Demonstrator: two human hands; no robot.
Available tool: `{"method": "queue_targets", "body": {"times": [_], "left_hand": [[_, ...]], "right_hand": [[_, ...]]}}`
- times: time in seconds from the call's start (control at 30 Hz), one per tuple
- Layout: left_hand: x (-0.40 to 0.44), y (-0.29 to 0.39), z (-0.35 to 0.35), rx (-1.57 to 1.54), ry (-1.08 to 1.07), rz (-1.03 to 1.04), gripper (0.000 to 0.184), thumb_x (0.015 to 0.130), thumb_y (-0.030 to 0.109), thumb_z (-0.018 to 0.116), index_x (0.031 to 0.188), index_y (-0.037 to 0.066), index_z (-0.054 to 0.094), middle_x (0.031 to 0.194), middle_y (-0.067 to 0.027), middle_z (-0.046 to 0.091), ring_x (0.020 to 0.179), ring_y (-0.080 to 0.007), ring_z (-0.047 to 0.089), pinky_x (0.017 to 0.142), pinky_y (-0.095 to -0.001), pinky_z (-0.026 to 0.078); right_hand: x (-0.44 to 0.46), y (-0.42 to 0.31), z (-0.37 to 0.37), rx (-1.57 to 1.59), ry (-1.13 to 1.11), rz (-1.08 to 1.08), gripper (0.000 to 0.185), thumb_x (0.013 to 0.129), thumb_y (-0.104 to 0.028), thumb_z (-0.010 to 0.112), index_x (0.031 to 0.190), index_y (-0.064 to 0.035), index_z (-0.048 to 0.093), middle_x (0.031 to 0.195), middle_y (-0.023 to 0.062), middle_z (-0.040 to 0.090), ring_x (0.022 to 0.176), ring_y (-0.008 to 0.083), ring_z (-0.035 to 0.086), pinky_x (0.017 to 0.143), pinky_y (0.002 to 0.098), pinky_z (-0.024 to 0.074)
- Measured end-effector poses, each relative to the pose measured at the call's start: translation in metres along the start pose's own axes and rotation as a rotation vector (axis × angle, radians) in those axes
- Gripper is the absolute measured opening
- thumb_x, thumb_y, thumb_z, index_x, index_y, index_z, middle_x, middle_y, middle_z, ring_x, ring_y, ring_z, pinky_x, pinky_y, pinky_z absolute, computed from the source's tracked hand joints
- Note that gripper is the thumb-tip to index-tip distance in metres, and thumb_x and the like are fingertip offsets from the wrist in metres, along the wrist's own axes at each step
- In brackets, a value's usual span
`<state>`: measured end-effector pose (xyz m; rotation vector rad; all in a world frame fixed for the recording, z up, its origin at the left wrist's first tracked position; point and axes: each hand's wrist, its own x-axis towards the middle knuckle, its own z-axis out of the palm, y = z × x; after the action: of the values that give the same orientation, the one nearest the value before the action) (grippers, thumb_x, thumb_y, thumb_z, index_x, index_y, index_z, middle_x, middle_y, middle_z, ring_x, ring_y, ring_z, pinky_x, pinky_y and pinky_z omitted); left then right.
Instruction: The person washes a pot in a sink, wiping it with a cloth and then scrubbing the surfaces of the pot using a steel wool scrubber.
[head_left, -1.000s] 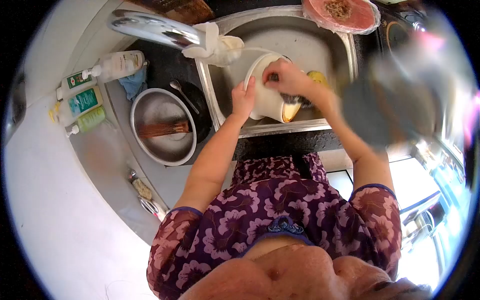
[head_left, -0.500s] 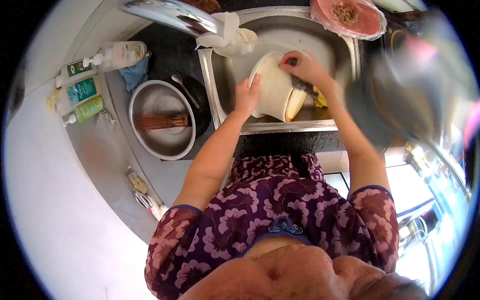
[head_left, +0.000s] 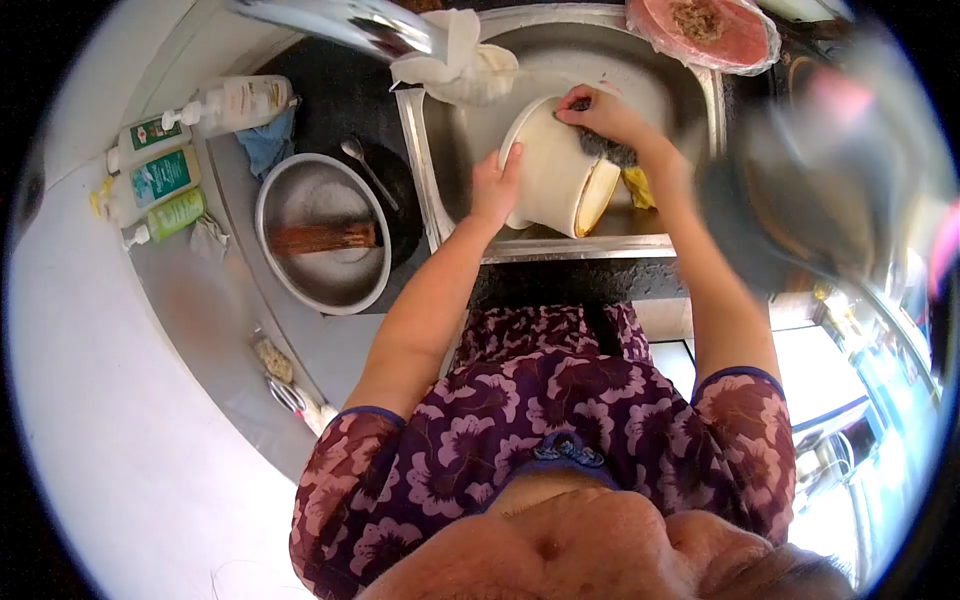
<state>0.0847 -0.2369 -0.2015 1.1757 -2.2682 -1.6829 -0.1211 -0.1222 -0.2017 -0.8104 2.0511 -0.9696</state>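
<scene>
A cream-coloured pot lies tilted on its side over the metal sink, its brown-edged base toward the lower right. My left hand grips it near the wide rim, thumb on the outside. My right hand is closed on a dark grey scouring pad against the pot's upper side. Part of the pad is hidden under the palm. Behind the right wrist, a yellow item sits in the sink.
A metal faucet with a white cloth reaches over the sink's left. Left stand a steel basin holding a brown brush, a spoon and several bottles. A plastic-wrapped red dish sits at the back right.
My right hand has shifted slightly up and left along the pot, and more of the scouring pad shows below it. The left hand keeps its hold on the pot.
</scene>
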Motion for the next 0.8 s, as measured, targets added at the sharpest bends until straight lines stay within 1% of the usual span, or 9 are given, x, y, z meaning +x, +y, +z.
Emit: {"method": "queue_targets", "body": {"times": [0.1, 0.17, 0.33, 0.43, 0.47, 0.57, 0.6, 0.73, 0.8], "left_hand": [[0.004, -0.012, 0.004, -0.034, 0.006, 0.026, 0.049, 0.098, 0.042, 0.050, 0.094, -0.004, 0.065, 0.072, -0.0070, 0.063, 0.068, -0.0141, 0.055, 0.066, -0.0329, 0.047], [0.003, -0.015, 0.002, -0.061, -0.027, 0.006, 0.052, 0.100, 0.043, 0.046, 0.096, -0.005, 0.065, 0.075, -0.0063, 0.063, 0.070, -0.0136, 0.055, 0.068, -0.0321, 0.047], [0.003, -0.011, 0.001, -0.105, -0.041, 0.037, 0.052, 0.100, 0.043, 0.044, 0.089, -0.004, 0.063, 0.073, -0.0144, 0.064, 0.066, -0.0219, 0.054, 0.068, -0.0383, 0.046], [0.004, -0.009, -0.001, -0.083, -0.023, 0.029, 0.054, 0.101, 0.043, 0.041, 0.087, -0.005, 0.061, 0.071, -0.0149, 0.061, 0.066, -0.0237, 0.052, 0.069, -0.0393, 0.045], [0.005, -0.008, -0.001, -0.071, -0.032, 0.026, 0.055, 0.101, 0.043, 0.041, 0.087, -0.005, 0.061, 0.072, -0.0154, 0.061, 0.067, -0.0240, 0.053, 0.070, -0.0395, 0.045], [0.004, -0.008, -0.001, -0.031, -0.041, 0.023, 0.056, 0.101, 0.043, 0.039, 0.089, -0.006, 0.061, 0.073, -0.0164, 0.061, 0.068, -0.0242, 0.055, 0.071, -0.0394, 0.046], [0.003, -0.008, 0.001, -0.017, -0.032, 0.030, 0.056, 0.101, 0.043, 0.038, 0.090, -0.007, 0.061, 0.074, -0.0166, 0.062, 0.069, -0.0237, 0.055, 0.071, -0.0391, 0.046], [0.005, -0.012, -0.002, -0.103, -0.061, -0.079, 0.057, 0.102, 0.044, 0.037, 0.089, -0.007, 0.062, 0.073, -0.0162, 0.062, 0.069, -0.0221, 0.056, 0.071, -0.0384, 0.046], [0.006, -0.008, -0.001, -0.152, -0.032, 0.034, 0.058, 0.102, 0.044, 0.036, 0.088, -0.006, 0.062, 0.071, -0.0150, 0.061, 0.068, -0.0212, 0.056, 0.070, -0.0378, 0.046]], "right_hand": [[-0.004, -0.010, 0.014, -0.080, 0.013, -0.035, 0.020, 0.072, -0.018, 0.074, 0.089, -0.0087, 0.073, 0.087, 0.0116, 0.071, 0.082, 0.0261, 0.068, 0.076, 0.0364, 0.0535], [-0.021, -0.046, 0.035, -0.105, 0.000, -0.324, 0.022, 0.070, -0.018, 0.075, 0.089, -0.0076, 0.070, 0.087, 0.0120, 0.071, 0.080, 0.0310, 0.068, 0.077, 0.0397, 0.0538], [0.007, -0.015, 0.026, -0.062, 0.151, -0.080, 0.017, 0.071, -0.016, 0.072, 0.086, -0.0083, 0.069, 0.084, 0.0160, 0.069, 0.081, 0.0328, 0.067, 0.077, 0.0410, 0.0530], [-0.026, -0.061, 0.044, -0.256, -0.018, -0.246, 0.019, 0.070, -0.018, 0.072, 0.086, -0.0084, 0.069, 0.084, 0.0167, 0.069, 0.079, 0.0324, 0.067, 0.077, 0.0409, 0.0528], [-0.035, -0.063, 0.054, -0.222, 0.037, -0.370, 0.018, 0.070, -0.018, 0.072, 0.085, -0.0090, 0.070, 0.082, 0.0160, 0.069, 0.078, 0.0325, 0.067, 0.076, 0.0405, 0.0529], [-0.003, -0.024, 0.037, -0.154, 0.194, -0.172, 0.017, 0.070, -0.018, 0.071, 0.084, -0.0089, 0.070, 0.081, 0.0155, 0.069, 0.077, 0.0329, 0.067, 0.074, 0.0403, 0.0531], [0.004, -0.018, 0.021, -0.032, 0.186, 0.013, 0.017, 0.070, -0.017, 0.070, 0.085, -0.0094, 0.070, 0.083, 0.0154, 0.069, 0.078, 0.0332, 0.066, 0.073, 0.0420, 0.0533], [-0.016, -0.046, 0.046, -0.244, 0.116, -0.192, 0.016, 0.072, -0.017, 0.068, 0.086, -0.0115, 0.070, 0.082, 0.0145, 0.068, 0.077, 0.0333, 0.066, 0.072, 0.0436, 0.0533], [-0.034, -0.055, 0.064, -0.293, 0.067, -0.380, 0.015, 0.072, -0.018, 0.068, 0.085, -0.0109, 0.070, 0.081, 0.0153, 0.068, 0.078, 0.0332, 0.067, 0.072, 0.0434, 0.0532]]}}
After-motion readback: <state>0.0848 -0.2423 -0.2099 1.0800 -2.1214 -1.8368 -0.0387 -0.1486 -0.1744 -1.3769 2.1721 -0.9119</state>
